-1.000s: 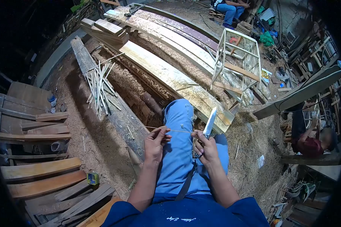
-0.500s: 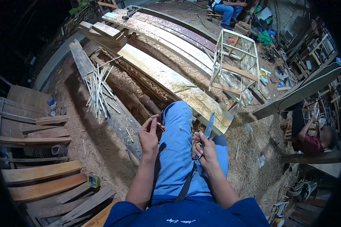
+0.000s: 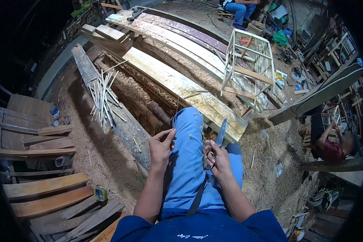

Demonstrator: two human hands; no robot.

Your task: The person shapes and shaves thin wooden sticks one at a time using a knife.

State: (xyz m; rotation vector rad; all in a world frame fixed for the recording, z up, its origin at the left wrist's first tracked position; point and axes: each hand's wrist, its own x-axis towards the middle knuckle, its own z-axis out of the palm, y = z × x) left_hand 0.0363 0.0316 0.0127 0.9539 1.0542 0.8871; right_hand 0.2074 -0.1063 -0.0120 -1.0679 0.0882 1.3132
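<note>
While a heap of sticks (image 3: 104, 101) lies loose on the scuffed board (image 3: 127, 128), one strip (image 3: 177, 105) stands apart from it in the left hand (image 3: 160, 151) – thumb and forefinger pinching its near end, the others curled. The right hand (image 3: 219, 163) has its fingers bent around a knife (image 3: 222, 132), blade up and clear of the strip. The work looks partway along: one piece taken up, many in the heap; whether the strip is finished, I cannot tell.

At far left are curved slats (image 3: 44, 186), then shavings across the ground (image 3: 82, 141). A pale beam (image 3: 169, 76) carries fine curls – its right end is thick with them. Beyond it is a barred frame (image 3: 252, 74); at far right sits a person (image 3: 330, 150).
</note>
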